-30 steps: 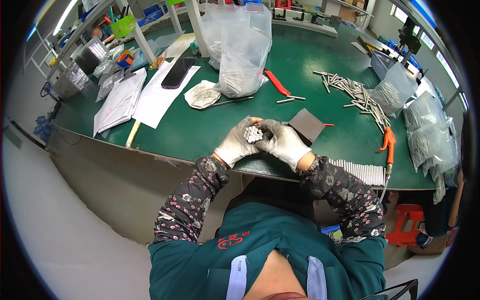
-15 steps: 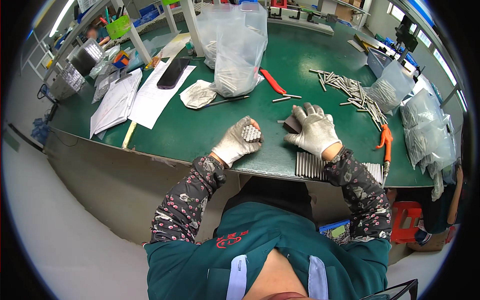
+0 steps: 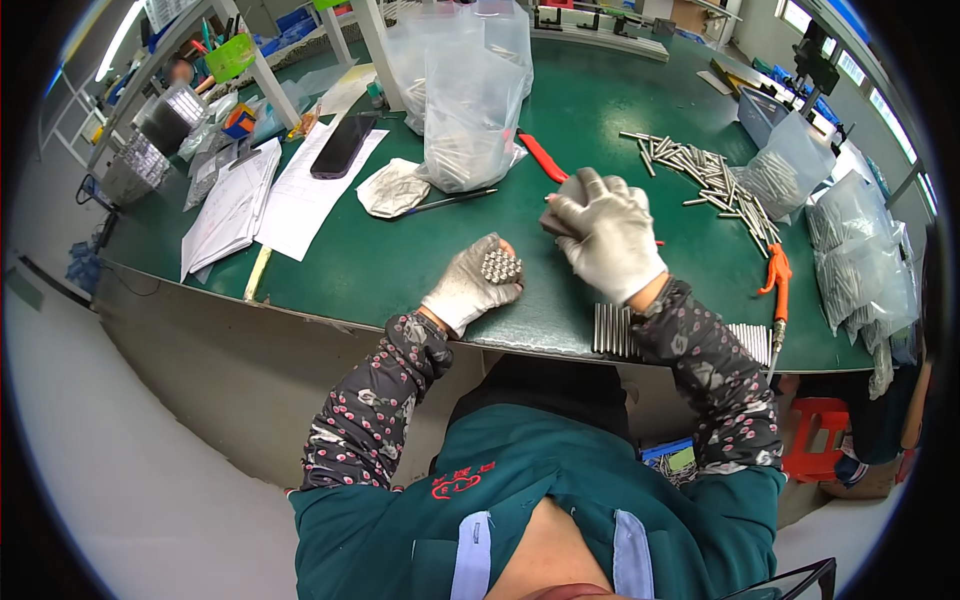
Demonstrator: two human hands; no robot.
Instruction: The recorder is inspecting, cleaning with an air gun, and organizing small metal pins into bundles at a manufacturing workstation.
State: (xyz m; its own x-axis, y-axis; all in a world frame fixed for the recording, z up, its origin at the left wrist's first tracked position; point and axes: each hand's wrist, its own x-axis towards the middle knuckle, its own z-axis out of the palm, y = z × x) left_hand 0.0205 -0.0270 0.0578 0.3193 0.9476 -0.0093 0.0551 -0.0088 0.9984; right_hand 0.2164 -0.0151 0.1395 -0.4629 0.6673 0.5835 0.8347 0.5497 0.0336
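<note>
My left hand (image 3: 462, 292), in a grey-white glove, is closed round an upright bundle of short metal pins (image 3: 501, 266), their ends facing up. My right hand (image 3: 615, 245), gloved too, grips a dark grey-brown block (image 3: 552, 222) that looks like a sanding block, just above the green bench. The fingers cover much of the block, so its full shape is hidden. A red-handled tool (image 3: 542, 157) lies just beyond this hand. Nearer the bench edge, metal pins (image 3: 612, 330) lie side by side in a row, partly under my right forearm.
Loose pins (image 3: 715, 180) are heaped at right, beside an orange air gun (image 3: 776, 270) and bags of pins (image 3: 850, 250). Tall plastic bags of pins (image 3: 470, 120) stand at the back. A phone (image 3: 343, 147), papers (image 3: 235, 205) and a crumpled white cloth (image 3: 392, 188) lie left.
My right hand has lifted the block from the bench and moved it away from me and slightly left. My left hand stays in place with the bundle.
</note>
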